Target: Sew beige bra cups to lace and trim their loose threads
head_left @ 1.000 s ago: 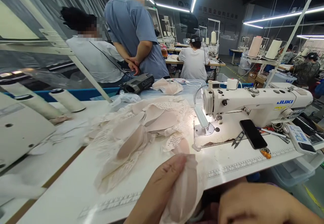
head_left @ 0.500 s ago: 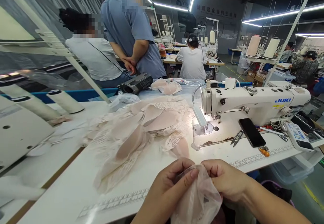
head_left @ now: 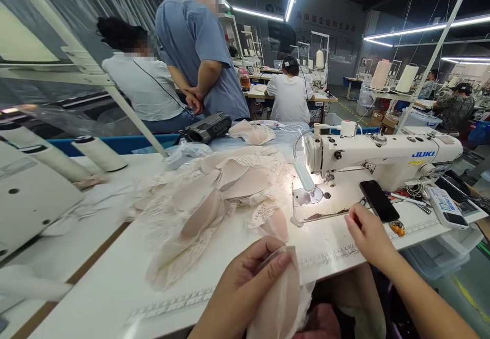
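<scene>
My left hand point(head_left: 254, 272) pinches the top edge of a pale beige bra cup piece point(head_left: 281, 293) with sheer fabric, which hangs down over the table's front edge. Over the machine bed, my right hand point(head_left: 369, 232) has its fingers curled closed, right at the small thread snips point(head_left: 363, 201). Only part of the snips shows behind the fingers, and whether they are gripped is hidden. A lace-edged cup point(head_left: 277, 224) lies just beyond my left hand. Behind it spreads a heap of beige lace cup pieces point(head_left: 206, 191).
A white sewing machine point(head_left: 378, 150) with a lit lamp stands at right. Beside it lie a black phone point(head_left: 378, 201), an orange-and-dark small item point(head_left: 397, 227) and a white control box point(head_left: 446, 206). Thread cones point(head_left: 99, 153) are at left. Co-workers point(head_left: 202, 48) are beyond the table.
My right hand has let go of the cup piece and moved right and forward to the thread snips. My left hand keeps its hold on the piece, which now hangs straighter.
</scene>
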### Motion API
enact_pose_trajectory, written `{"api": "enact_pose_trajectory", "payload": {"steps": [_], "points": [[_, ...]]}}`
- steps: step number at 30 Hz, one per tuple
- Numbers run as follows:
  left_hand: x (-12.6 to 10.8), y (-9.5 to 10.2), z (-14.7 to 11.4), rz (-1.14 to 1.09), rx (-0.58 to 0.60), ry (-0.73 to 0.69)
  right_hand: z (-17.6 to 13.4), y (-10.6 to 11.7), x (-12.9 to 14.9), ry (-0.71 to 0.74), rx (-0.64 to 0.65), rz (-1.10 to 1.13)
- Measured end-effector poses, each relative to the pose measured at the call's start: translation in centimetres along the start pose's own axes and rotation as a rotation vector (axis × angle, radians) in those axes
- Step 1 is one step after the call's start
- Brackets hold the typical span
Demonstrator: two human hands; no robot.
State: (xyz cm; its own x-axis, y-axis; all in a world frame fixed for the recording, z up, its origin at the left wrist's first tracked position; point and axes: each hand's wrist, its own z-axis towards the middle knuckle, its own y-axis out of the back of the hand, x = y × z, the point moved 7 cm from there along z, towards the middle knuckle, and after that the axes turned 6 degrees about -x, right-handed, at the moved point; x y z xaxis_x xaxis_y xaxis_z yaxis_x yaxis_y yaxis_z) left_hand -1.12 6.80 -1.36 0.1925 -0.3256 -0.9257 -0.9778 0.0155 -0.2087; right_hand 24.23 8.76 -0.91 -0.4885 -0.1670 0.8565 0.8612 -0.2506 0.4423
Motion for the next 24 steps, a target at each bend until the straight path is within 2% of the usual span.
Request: {"api": "enact_pose_trajectory", "payload": {"steps": [2, 3, 5, 6, 8, 11, 13, 15, 18, 21, 24], "points": [[0.1, 0.3, 0.2, 0.002, -0.008, -0.022, -0.4, 1.3, 0.4, 0.028, -0.002, -0.042], [0.3, 0.2, 0.4, 0.000, -0.001, -0.035, -1.0, 1.2, 1.0, 0.056, 0.031, -0.044], [0.6, -0.2, 0.8, -0.002, 0.032, -0.080, -2.9, -1.2, 2.6, 0.098, 0.231, 0.058], [0.6, -0.4, 1.1, -0.009, 0.046, -0.108, -4.0, -2.8, 3.4, 0.074, 0.342, 0.189], [0.8, -0.8, 1.3, -0.048, 0.094, -0.129, -5.6, -5.9, 3.9, -0.099, 0.481, 0.500], [1.3, -1.8, 0.7, -0.101, 0.300, -0.004, -5.9, -8.1, 3.6, -0.327, 0.430, 0.813], [1.9, -2.3, -0.2, -0.076, 0.447, 0.108, -5.5, -8.1, 3.2, -0.392, 0.350, 0.896], [2.4, -2.0, -0.9, -0.046, 0.495, 0.154, -5.4, -7.8, 3.2, -0.419, 0.317, 0.934], [2.6, -1.7, -1.5, -0.010, 0.530, 0.116, -5.6, -7.4, 3.8, -0.417, 0.328, 0.946], [2.5, -1.7, -2.4, 0.106, 0.660, 0.080, -5.5, -6.5, 4.7, -0.354, 0.308, 0.856], [1.2, -1.1, -2.4, 0.231, 0.726, 0.073, -6.0, -6.2, 5.6, -0.377, 0.463, 0.719]]}}
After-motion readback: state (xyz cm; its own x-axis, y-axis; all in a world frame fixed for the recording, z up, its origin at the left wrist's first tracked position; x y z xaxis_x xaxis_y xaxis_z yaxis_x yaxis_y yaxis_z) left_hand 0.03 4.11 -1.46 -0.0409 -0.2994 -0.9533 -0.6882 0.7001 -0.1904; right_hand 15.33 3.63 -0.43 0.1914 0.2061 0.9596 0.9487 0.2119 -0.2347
